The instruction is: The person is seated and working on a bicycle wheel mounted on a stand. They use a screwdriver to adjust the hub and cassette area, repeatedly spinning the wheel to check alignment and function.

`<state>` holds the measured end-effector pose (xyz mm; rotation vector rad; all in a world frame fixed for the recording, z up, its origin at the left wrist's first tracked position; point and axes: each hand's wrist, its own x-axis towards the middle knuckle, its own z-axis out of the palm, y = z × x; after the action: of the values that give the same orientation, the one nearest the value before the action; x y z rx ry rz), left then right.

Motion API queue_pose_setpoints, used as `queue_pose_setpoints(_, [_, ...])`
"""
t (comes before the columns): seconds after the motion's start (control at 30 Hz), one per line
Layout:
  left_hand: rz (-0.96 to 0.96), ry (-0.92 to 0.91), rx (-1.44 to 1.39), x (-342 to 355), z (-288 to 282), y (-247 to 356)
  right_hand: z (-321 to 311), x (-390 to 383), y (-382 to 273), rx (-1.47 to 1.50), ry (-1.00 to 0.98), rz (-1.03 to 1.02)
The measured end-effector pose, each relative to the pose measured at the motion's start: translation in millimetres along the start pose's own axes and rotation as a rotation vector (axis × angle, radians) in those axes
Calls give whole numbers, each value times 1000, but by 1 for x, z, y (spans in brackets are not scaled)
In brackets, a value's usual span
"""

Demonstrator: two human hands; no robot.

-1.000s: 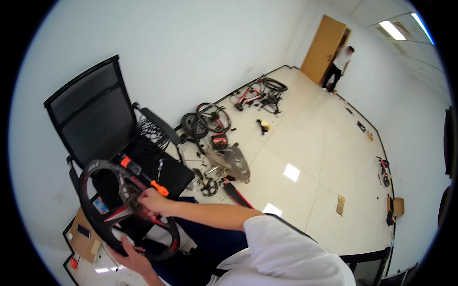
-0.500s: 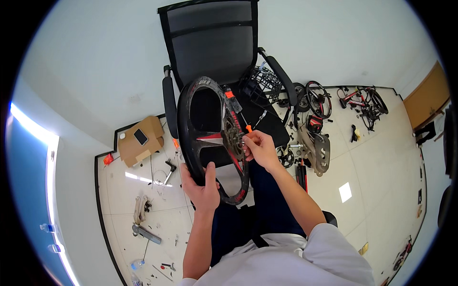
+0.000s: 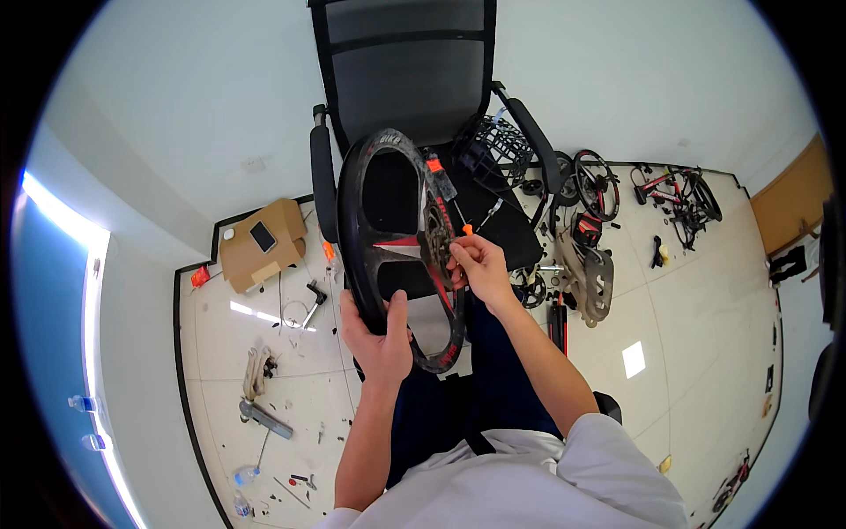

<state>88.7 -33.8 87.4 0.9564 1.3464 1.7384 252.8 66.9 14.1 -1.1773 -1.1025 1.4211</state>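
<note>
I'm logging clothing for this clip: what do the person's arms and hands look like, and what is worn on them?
Both forearms are bare, with no gloves, watch or rings visible on the left hand or the right hand. A white short-sleeved shirt covers the shoulders and ends above the elbows.

L hand [image 3: 377, 333] is reaching fwd from lower edge, palm away, thumb up, fingers curling closed in a grip. R hand [image 3: 478, 267] is sitting higher, w/ fingertips pinching together. Both forearms bare, R elbow bending at white sleeve.
</note>
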Motion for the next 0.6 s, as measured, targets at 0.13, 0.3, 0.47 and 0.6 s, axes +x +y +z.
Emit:
queue_pose_setpoints(0.13, [-3, -5, -10, 1, 0, 1, 0, 0, -1, -29, 8, 22])
queue_pose_setpoints(0.3, [8, -8, 20, -3, -1, -5, -2, 2, -4, -253, -20, -70])
queue_pose_setpoints(0.47, [14, -28, 15, -6, 1, -6, -2, 2, -37, -36, -63, 308])
queue_pose_setpoints(0.6, [67, -9, 90, -5, 3, -13, -16, 23, -41, 137, -105, 584])
